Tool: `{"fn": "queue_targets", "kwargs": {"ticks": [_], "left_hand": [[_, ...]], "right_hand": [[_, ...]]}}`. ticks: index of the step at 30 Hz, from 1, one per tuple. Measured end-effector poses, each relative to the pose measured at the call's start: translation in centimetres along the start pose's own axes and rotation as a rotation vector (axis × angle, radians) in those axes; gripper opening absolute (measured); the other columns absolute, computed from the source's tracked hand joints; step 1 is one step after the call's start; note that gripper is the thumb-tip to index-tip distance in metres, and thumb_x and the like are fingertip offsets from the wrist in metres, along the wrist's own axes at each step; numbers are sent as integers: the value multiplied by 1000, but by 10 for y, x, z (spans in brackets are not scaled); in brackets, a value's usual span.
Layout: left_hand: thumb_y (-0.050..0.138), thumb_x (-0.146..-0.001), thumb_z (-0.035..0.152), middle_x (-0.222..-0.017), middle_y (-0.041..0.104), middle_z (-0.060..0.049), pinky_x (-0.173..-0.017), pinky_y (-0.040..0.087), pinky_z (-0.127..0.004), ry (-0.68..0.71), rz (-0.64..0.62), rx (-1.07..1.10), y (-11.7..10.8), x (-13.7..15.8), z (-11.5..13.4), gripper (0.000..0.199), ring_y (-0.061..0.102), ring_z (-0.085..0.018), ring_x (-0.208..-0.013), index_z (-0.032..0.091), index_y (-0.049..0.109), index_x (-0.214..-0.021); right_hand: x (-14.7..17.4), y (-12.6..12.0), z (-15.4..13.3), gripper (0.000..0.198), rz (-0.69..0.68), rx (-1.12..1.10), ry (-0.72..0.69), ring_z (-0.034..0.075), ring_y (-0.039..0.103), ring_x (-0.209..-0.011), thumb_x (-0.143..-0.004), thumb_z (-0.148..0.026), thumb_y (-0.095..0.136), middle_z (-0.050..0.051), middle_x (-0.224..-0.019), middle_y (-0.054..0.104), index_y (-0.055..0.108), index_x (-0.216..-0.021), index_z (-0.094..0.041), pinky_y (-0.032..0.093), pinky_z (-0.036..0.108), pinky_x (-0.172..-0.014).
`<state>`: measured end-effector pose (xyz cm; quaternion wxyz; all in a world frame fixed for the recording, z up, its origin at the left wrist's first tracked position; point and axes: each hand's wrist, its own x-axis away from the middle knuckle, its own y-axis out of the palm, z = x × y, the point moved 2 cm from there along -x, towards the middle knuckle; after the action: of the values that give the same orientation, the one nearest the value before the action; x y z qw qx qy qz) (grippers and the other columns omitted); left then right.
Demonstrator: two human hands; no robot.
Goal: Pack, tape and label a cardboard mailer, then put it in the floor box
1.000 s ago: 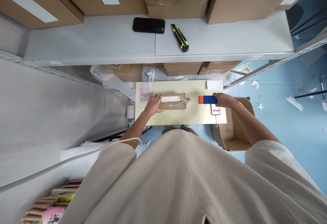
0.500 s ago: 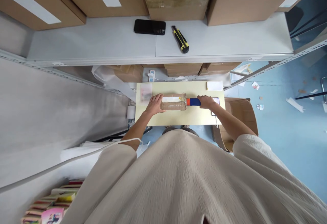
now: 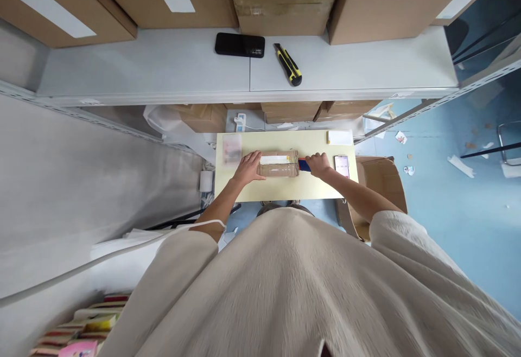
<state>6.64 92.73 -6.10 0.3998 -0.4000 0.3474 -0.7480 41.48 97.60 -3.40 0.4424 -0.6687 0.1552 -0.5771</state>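
Note:
A long brown taped parcel (image 3: 280,169) with a white label lies across the middle of a small pale yellow table (image 3: 285,189). My left hand (image 3: 249,167) presses flat on the parcel's left end. My right hand (image 3: 318,165) grips a blue and red tape dispenser (image 3: 303,165), whose tip touches the parcel's right end.
A phone (image 3: 342,165) lies on the table right of my hand, a clear packet (image 3: 232,148) at the far left, a white slip (image 3: 340,138) at the far right. The grey shelf (image 3: 163,69) above holds a black phone (image 3: 240,45), a yellow utility knife (image 3: 288,64) and cardboard boxes. An open box (image 3: 385,183) stands at the right.
My right hand has carried the tape dispenser leftward from above the phone to the parcel's right end. The left hand stayed on the parcel.

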Motion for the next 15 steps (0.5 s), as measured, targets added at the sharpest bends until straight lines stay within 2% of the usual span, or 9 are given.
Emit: {"fn": "queue_targets", "kwargs": {"ticks": [2,4,8,10,12,15], "left_hand": [[90,-84,68,-188,35,-20,-139,30,-56,-4,5,-4,0,2,0,126,33,-46,-172,21,29,-184],[90,-85,67,-188,34,-19,-139,32,-56,-18,10,-5,0,4,0,126,32,-46,-172,22,28,-185],[90,-86,66,-189,31,-19,-138,33,-56,-40,-2,-4,-1,5,2,126,32,-46,-173,23,26,-185],[90,-86,67,-190,31,-19,-139,33,-56,-48,-7,-2,-2,4,3,126,32,-46,-173,22,26,-185],[89,-85,69,-190,30,-20,-139,32,-57,-50,-9,2,-2,3,3,127,32,-46,-173,22,25,-185],[90,-84,71,-189,30,-21,-139,32,-58,-48,-6,18,-4,2,3,129,32,-48,-173,23,26,-185]], "right_hand": [[-1,6,4,57,-13,-45,42,41,68,-133,-94,-23,84,27,-138,76,64,-147,-15,50,51,-109],[-2,14,19,62,-33,-135,117,40,72,-128,-94,-36,88,25,-134,78,63,-147,-15,55,49,-105],[4,36,61,80,-100,-544,327,35,79,-107,-86,-70,92,20,-121,81,68,-139,-16,65,40,-85],[11,49,76,81,-123,-820,413,31,79,-98,-91,-80,82,20,-118,81,70,-136,-14,67,36,-72],[18,60,83,85,-103,-1031,487,31,79,-97,-99,-86,65,23,-122,80,69,-141,-12,69,36,-67],[25,70,84,85,-37,-1166,488,36,80,-103,-110,-83,39,28,-131,79,64,-150,-12,71,40,-66]]}}
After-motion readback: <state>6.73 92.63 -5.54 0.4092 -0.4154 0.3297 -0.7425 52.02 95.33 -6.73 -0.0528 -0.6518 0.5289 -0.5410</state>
